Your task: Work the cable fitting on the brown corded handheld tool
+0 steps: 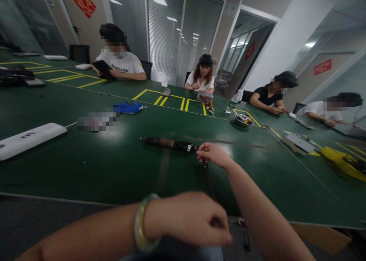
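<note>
A black electric screwdriver with a brown worn middle and a small white label lies across the table, its metal tip to the left. My right hand is closed in a pinch at the screwdriver's right end. From under these fingers a black cable runs down toward the near table edge, with a dark metal-tipped part just below the hand. My left hand, a pale green bangle on its wrist, is in front of my body. Its fingers are curled and slightly blurred; what they hold, if anything, is hidden.
On the green table are a white power strip, a blue cloth-like item, a metal bowl of small parts, a water bottle and a yellow bag. Several people sit along the far side.
</note>
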A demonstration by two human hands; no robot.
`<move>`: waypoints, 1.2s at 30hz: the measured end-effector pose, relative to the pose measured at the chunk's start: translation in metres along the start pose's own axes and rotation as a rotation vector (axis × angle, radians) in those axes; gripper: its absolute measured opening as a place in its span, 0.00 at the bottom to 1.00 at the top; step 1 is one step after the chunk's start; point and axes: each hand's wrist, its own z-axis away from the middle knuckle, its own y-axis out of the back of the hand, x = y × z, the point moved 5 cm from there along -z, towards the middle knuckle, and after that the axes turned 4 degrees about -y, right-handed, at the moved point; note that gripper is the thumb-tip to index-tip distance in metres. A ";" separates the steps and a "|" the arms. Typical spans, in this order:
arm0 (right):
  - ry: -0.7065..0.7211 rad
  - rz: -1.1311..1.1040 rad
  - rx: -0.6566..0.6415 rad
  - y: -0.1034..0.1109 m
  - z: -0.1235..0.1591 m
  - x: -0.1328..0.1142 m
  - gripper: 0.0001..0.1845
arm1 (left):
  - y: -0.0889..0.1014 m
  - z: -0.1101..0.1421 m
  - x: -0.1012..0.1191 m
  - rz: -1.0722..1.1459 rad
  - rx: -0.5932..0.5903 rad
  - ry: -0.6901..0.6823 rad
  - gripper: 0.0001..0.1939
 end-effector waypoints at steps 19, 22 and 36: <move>0.040 -0.150 0.043 0.022 -0.028 0.026 0.17 | 0.147 -0.060 -0.156 -0.691 0.472 0.182 0.13; 0.063 0.101 0.168 0.021 -0.025 0.036 0.11 | 0.147 -0.060 -0.156 -0.687 0.451 0.177 0.11; 0.204 0.499 0.251 0.013 -0.014 0.021 0.03 | 0.144 -0.065 -0.160 -0.725 0.414 0.174 0.09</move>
